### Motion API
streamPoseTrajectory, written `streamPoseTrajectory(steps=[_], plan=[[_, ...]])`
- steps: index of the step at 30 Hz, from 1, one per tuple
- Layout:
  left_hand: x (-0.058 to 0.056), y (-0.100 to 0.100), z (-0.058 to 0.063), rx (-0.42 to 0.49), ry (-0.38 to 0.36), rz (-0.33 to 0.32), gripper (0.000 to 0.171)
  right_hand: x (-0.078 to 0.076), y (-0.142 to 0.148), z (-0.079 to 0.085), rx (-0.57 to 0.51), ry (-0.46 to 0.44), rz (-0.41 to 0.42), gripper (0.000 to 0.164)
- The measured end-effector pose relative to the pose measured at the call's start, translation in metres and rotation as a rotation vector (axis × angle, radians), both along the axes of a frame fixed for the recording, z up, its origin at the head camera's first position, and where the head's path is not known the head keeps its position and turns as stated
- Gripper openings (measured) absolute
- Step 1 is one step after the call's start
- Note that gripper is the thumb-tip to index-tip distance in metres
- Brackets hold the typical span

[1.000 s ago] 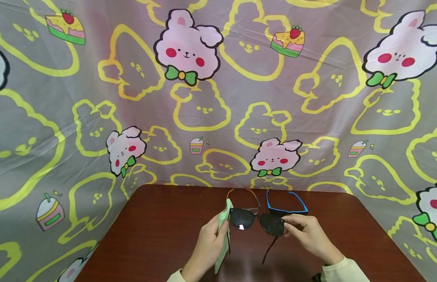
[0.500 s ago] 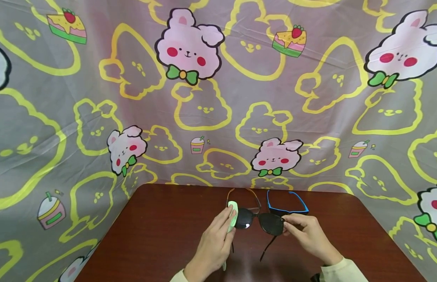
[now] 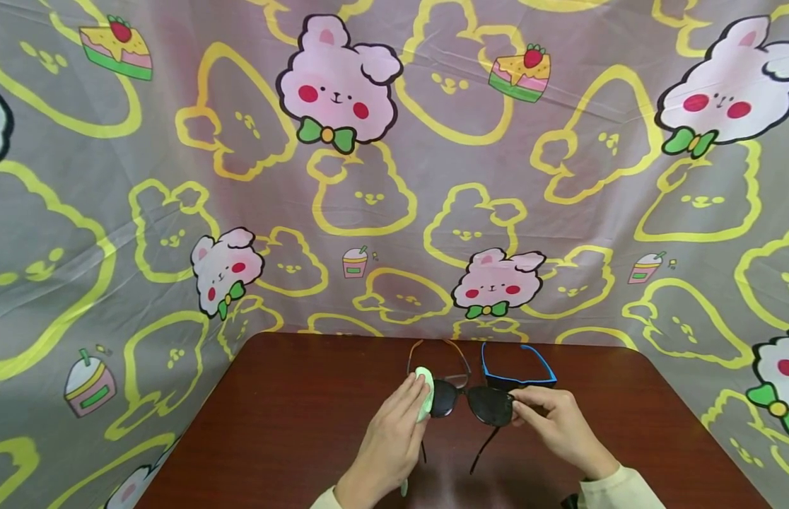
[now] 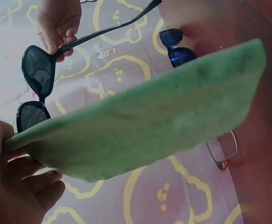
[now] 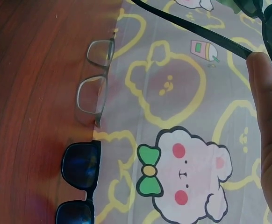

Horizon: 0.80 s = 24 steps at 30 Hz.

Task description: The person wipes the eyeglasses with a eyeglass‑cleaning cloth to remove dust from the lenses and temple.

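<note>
In the head view, dark sunglasses (image 3: 490, 405) are held up over the table, their temples unfolded. My right hand (image 3: 563, 424) pinches them by the right hinge, between thumb and fingers. My left hand (image 3: 388, 435) grips a pale green cloth (image 4: 154, 116) and holds it at the outer part of the left lens, which it partly covers. Much of the cloth hangs below, as the left wrist view shows. From the right wrist, a black temple (image 5: 196, 29) extends away from my fingers.
Behind the sunglasses on the brown table (image 3: 293, 403) lie thin-framed clear eyeglasses (image 5: 91, 95) and, to their right, blue-and-black sunglasses (image 5: 81, 165). A patterned curtain (image 3: 369, 177) rises behind the table and along both sides.
My left hand has turned its back more towards the head camera and shifted slightly right, bringing the cloth over part of the left lens. My right hand holds the sunglasses almost still.
</note>
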State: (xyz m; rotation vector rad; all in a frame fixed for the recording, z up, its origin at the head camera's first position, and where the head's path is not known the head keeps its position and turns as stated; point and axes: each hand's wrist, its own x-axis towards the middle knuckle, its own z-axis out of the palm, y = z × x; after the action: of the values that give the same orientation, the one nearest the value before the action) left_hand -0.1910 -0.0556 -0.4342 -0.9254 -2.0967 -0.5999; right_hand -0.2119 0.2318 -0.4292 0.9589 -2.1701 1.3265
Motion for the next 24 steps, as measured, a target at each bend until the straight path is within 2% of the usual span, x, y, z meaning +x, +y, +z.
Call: streamPoseTrajectory(steps=[5, 9, 11, 14, 21, 24], plan=[[0.000, 0.002, -0.001, -0.064, 0.054, 0.002, 0.055, 0.005, -0.004, 0.009, -0.015, -0.016, 0.022, 0.025], [0.001, 0.001, -0.002, -0.088, 0.025, 0.005, 0.053, 0.014, -0.011, 0.022, -0.024, -0.019, 0.038, 0.023], [0.001, 0.001, -0.002, -0.096, 0.005, 0.005, 0.052, 0.015, -0.012, 0.024, -0.024, -0.013, 0.039, 0.023], [0.001, 0.001, -0.001, -0.103, 0.004, 0.004, 0.051, 0.010, -0.009, 0.017, -0.019, -0.006, 0.032, 0.024], [-0.001, 0.003, -0.002, -0.090, 0.064, 0.007, 0.055, -0.002, -0.001, -0.001, -0.028, -0.003, 0.050, 0.025], [-0.001, 0.004, -0.003, -0.080, 0.063, 0.028, 0.047, -0.003, -0.001, -0.002, -0.040, -0.001, 0.068, 0.025]])
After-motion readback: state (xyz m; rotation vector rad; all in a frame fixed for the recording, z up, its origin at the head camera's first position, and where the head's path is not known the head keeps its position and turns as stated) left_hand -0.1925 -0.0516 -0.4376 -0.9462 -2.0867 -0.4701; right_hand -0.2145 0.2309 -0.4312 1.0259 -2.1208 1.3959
